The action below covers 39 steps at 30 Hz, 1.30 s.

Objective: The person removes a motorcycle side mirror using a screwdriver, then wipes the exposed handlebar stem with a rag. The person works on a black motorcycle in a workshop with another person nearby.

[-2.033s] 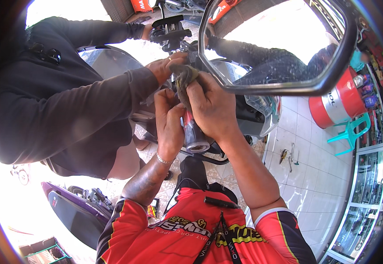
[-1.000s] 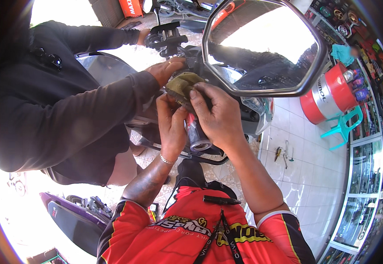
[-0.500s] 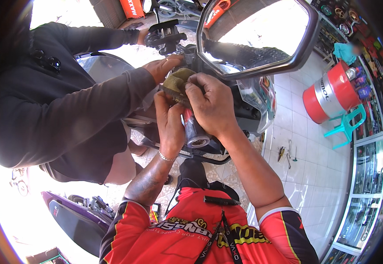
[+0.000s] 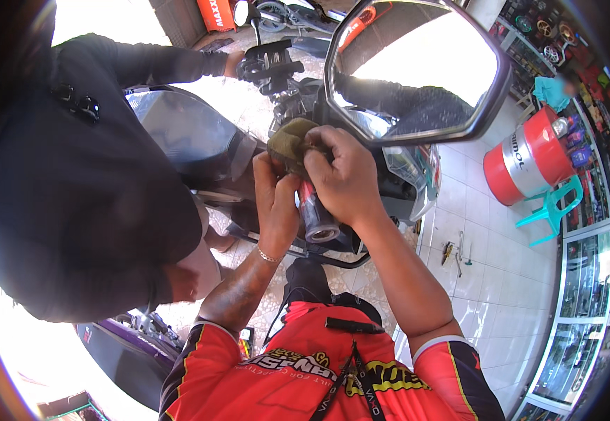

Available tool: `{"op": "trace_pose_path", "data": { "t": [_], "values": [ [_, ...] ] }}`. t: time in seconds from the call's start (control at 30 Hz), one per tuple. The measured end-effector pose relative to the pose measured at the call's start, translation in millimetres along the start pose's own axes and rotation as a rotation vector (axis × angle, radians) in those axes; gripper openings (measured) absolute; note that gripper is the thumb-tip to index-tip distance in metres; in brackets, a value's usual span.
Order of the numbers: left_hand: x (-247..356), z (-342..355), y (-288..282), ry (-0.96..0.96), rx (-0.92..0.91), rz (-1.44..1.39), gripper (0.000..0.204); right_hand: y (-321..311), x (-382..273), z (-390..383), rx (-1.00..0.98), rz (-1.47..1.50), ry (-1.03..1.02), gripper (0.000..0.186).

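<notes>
Both my hands are closed on a bunched olive-green cloth (image 4: 292,140) at the handlebar of a scooter. My left hand (image 4: 277,203) pinches its lower left side with bent fingers. From the right, my right hand (image 4: 343,175) grips the cloth between thumb and fingers. Just below it, a handlebar grip (image 4: 317,221) with a round end and a bit of red points toward me between my wrists. What lies under the cloth is hidden. A large angular mirror (image 4: 417,70) rises above my right hand.
At the left stands a person in a dark top (image 4: 101,182), one hand near a black phone holder (image 4: 271,67) on the handlebar. A red and white drum (image 4: 529,156), a turquoise stool (image 4: 552,210) and glass cases (image 4: 585,281) are on the right. Hand tools (image 4: 459,252) lie on the tiles.
The other person's nearer hand has left the handlebar beside the cloth and dropped to their side. My hands stay on the cloth, which looks more tightly bunched. The view has shifted slightly.
</notes>
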<state>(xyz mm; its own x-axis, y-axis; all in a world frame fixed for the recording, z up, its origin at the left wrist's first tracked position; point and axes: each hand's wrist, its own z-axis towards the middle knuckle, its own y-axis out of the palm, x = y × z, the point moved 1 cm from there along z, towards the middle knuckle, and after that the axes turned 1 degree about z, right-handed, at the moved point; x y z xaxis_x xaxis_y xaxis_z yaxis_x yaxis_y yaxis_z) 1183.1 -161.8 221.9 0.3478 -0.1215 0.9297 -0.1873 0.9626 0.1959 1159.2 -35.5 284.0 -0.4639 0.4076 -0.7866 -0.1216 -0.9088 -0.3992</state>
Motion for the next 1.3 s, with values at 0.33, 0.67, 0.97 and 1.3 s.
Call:
{"op": "trace_pose_path", "data": {
  "t": [0.33,0.67,0.97,1.3],
  "values": [
    [1.7,2.3,2.7,-0.018,-0.050,-0.157,0.022,-22.4,3.2,-22.5,0.361,0.307,0.143,0.026],
    [-1.1,7.1,-0.3,-0.026,-0.120,-0.224,0.026,-86.2,-25.8,-101.2,0.204,1.227,0.206,0.047],
    [-0.1,3.6,-3.4,-0.045,-0.109,-0.225,0.031,-18.5,-1.7,-111.6,0.162,1.424,0.391,0.053],
    [-4.0,1.1,-7.0,-0.053,-0.082,-0.192,0.032,-8.1,-10.1,-119.9,0.304,0.854,0.376,0.076]
  ]
}}
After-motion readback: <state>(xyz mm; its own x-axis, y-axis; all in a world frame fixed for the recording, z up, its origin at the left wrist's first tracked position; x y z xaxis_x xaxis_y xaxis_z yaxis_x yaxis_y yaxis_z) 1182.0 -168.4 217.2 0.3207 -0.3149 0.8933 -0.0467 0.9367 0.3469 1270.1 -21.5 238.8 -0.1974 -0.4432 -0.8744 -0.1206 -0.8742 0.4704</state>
